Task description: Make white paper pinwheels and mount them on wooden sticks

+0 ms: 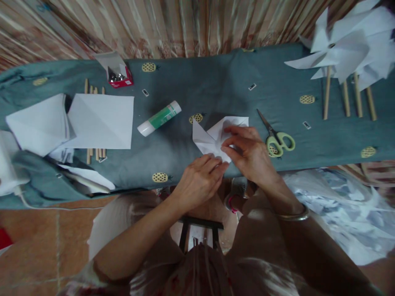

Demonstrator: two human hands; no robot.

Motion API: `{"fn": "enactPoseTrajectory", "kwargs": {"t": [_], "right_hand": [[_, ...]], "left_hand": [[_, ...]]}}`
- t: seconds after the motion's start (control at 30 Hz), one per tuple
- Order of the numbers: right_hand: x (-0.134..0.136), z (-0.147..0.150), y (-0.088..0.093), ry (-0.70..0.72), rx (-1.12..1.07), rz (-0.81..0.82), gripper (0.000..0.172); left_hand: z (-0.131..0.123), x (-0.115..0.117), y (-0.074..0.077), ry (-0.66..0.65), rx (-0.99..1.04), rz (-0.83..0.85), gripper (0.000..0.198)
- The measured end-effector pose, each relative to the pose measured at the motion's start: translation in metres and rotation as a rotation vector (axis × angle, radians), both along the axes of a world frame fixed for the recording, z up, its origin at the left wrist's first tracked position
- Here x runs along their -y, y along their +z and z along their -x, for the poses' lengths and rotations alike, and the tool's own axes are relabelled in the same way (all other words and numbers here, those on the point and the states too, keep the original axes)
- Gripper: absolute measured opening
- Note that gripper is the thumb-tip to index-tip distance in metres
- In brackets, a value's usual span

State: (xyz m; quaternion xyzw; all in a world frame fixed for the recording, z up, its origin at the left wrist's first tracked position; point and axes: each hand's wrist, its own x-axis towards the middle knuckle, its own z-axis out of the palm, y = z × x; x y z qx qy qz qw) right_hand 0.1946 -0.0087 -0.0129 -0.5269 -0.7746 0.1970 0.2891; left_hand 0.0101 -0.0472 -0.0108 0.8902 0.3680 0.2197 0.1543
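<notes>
A white folded paper piece lies on the grey-green cloth near the table's front edge. My right hand rests on it with fingers curled, pinching a flap toward the middle. My left hand is beside it at the paper's lower edge, fingers closed against the paper. A glue stick lies on its side to the left of the paper. Green-handled scissors lie just right of my right hand.
White paper squares cover several wooden sticks at the left. A small red box of pins stands open behind them. Finished white paper pinwheels on sticks lie at the far right. Paper scraps sit below the table edge.
</notes>
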Motion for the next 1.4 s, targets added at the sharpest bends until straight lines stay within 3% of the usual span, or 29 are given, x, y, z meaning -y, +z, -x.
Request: {"fn": "enactPoseTrajectory", "kwargs": {"t": [0.53, 0.87, 1.4], "right_hand": [[0.000, 0.001, -0.004, -0.030, -0.006, 0.044, 0.004], [0.002, 0.002, -0.005, -0.002, 0.012, -0.036, 0.004], [0.022, 0.006, -0.018, 0.037, 0.144, -0.196, 0.032]], "left_hand": [[0.000, 0.001, -0.001, 0.009, 0.000, 0.007, 0.024], [-0.001, 0.001, -0.002, 0.012, 0.013, -0.026, 0.023], [-0.002, 0.001, 0.000, 0.006, -0.037, 0.008, 0.023]]}}
